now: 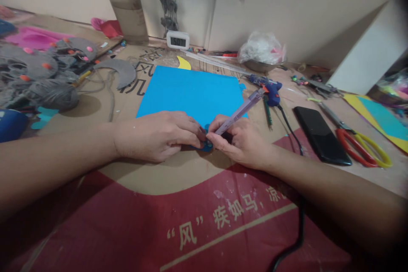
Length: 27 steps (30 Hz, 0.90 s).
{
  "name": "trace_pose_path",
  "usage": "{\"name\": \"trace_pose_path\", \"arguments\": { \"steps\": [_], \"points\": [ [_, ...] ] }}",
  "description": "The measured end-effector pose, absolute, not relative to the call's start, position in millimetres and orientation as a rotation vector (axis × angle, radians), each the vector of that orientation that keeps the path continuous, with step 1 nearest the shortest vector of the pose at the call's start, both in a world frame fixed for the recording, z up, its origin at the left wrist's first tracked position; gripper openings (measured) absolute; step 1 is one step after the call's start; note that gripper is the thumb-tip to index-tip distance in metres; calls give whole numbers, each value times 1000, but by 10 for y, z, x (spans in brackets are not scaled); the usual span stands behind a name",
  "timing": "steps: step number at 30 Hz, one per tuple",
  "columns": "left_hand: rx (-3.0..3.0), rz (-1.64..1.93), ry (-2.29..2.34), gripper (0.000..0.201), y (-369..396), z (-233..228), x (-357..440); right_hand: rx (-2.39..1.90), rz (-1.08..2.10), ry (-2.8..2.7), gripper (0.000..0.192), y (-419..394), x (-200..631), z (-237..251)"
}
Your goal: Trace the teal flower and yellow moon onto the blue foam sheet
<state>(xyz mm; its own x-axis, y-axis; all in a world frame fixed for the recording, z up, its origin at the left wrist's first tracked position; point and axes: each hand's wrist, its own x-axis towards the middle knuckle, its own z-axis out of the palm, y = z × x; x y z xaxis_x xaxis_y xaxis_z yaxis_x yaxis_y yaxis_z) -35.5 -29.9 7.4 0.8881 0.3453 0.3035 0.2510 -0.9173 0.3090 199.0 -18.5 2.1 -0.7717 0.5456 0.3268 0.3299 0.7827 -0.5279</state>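
A bright blue sheet (191,91) lies on the cardboard in front of me. My left hand (162,134) rests on its near edge, fingers bent and pressed together, holding it down. My right hand (242,140) is closed around a pale purple pen (240,112), its upper end leaning to the right. The pen's lower tip is hidden among the fingers. Both hands' fingertips nearly meet at the sheet's near edge, where a small blue part (207,146) shows below them; whether it is a separate piece, I cannot tell.
To the right lie a blue glue gun (270,92) with a black cord, a green pencil (267,112), a black phone (321,135) and scissors (357,138). A white digital clock (177,40) stands behind. Grey felt pieces and yarn (60,93) pile up at left.
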Motion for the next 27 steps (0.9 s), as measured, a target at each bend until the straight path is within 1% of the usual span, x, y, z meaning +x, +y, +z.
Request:
{"name": "trace_pose_path", "arguments": {
  "steps": [6, 20, 27],
  "points": [
    [2824, 488, 448, 37, -312, 87, -359, -619, 591, -2512, 30, -171, 1991, 19],
    [2790, 460, 417, 34, -287, 88, -388, -641, 659, -2506, 29, -180, 1996, 18],
    [2791, 444, 434, 39, -295, 83, -385, -654, 670, -2517, 30, -178, 1995, 25]
  ]
}}
